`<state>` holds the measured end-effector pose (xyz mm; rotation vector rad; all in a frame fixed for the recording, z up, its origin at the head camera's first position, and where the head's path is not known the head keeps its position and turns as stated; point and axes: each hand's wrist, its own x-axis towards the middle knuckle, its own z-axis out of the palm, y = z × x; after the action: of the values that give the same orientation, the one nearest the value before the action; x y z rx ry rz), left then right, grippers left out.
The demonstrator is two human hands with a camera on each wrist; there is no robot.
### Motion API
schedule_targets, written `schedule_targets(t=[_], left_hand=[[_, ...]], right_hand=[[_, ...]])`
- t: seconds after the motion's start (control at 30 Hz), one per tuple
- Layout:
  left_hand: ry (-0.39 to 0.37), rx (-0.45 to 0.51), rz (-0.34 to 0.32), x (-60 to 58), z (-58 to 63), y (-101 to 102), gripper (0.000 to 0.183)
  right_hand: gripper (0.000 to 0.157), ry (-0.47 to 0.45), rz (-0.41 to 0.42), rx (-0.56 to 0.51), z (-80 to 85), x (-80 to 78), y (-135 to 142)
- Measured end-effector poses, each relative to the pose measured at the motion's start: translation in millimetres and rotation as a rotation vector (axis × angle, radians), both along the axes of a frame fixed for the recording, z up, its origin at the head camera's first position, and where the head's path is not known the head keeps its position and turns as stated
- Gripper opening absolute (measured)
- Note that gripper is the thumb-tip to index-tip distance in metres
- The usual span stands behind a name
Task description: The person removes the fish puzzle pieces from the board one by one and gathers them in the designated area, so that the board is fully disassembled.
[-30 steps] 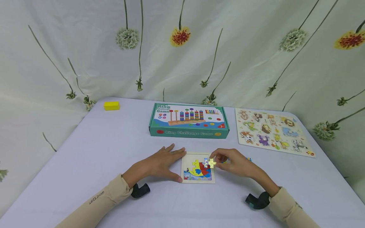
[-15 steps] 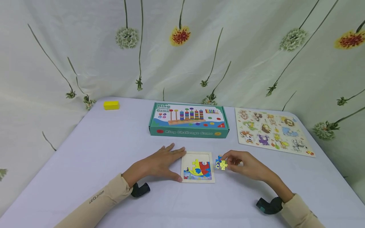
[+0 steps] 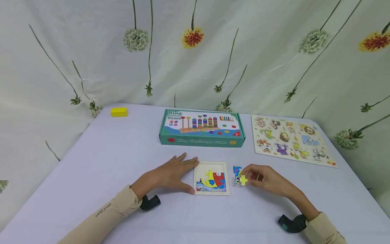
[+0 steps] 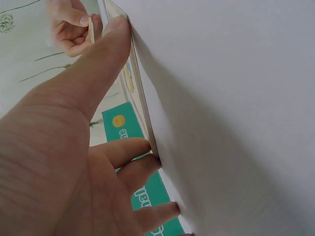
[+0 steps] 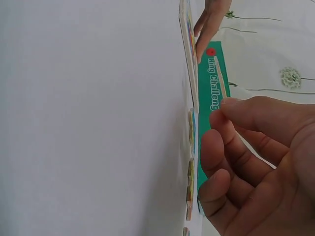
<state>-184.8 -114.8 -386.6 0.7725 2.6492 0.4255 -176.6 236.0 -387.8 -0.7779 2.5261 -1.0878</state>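
A small square puzzle board [image 3: 210, 164] lies on the table, part filled with a yellow, red and blue picture. My left hand [image 3: 169, 174] is spread at its left side; in the left wrist view the thumb [image 4: 118, 32] rests at one corner and fingertips touch the edge. My right hand [image 3: 268, 178] pinches a yellow-and-blue jigsaw piece [image 3: 243, 180] between thumb and fingers, raised to the right of the board. From the right wrist, this piece [image 5: 221, 78] shows edge-on. Under and beside this hand several loose pieces [image 5: 190, 179] lie on the table, mostly hidden in the head view.
A green Ring Challenge Game box [image 3: 201, 128] lies behind the puzzle board. At the back right is a larger animal puzzle board [image 3: 290, 139]. A yellow block [image 3: 119, 112] sits at the far left corner, with a flowered cloth [image 3: 268, 67] behind the table.
My right hand has carried the jigsaw piece from over the board's right part to the right, off the board, and slightly nearer. My left hand has stayed in place.
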Motion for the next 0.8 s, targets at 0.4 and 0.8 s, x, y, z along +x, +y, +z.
schedule_targets(t=[0.4, 0.8], left_hand=[[-0.003, 0.008, 0.007, -0.5, -0.7, 0.2, 0.098], [-0.003, 0.014, 0.007, 0.8, 0.3, 0.2, 0.098]], right_hand=[[0.021, -0.021, 0.039, 0.023, -3.6, 0.8, -0.7], [0.018, -0.011, 0.042, 0.032, -4.0, 2.6, -1.2]])
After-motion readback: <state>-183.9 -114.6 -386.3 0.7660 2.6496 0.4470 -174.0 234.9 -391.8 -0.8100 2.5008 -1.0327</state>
